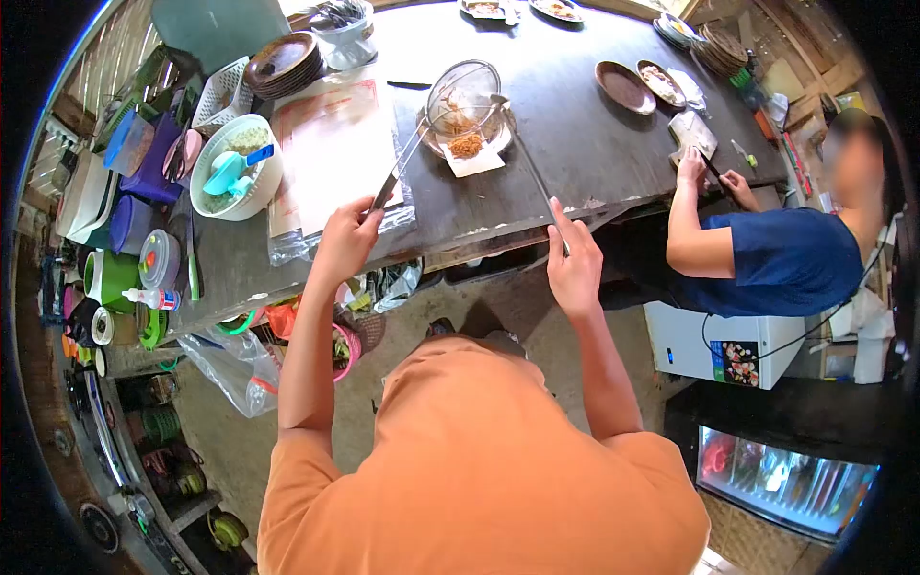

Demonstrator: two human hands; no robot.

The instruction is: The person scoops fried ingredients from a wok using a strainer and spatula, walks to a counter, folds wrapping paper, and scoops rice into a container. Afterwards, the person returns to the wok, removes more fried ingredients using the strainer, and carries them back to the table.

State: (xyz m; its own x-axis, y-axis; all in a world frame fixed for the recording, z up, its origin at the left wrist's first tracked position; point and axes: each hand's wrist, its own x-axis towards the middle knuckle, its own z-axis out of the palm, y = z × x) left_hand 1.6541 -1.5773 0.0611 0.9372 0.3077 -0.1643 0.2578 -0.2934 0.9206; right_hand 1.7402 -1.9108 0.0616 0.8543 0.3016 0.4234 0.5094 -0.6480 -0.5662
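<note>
My left hand (348, 238) is closed around the dark handle of a wire mesh strainer (464, 81), which is tilted over a plate. In my closed right hand (576, 257) is a long-handled metal utensil (527, 153); its tip meets the strainer's rim, and its exact kind is unclear. Under the strainer, the plate (436, 146) is partly hidden. Brown crumbly food (466, 145) lies there on white paper (476, 163). Some brown bits also show through the mesh.
On the left are wrapping paper sheets (331, 144), a white basket (264, 187) with a turquoise scoop, and stacked brown plates (284, 65). At right, a co-worker in a dark blue shirt (786, 259) works at a cutting board (692, 132). Brown plates (625, 88) lie beyond.
</note>
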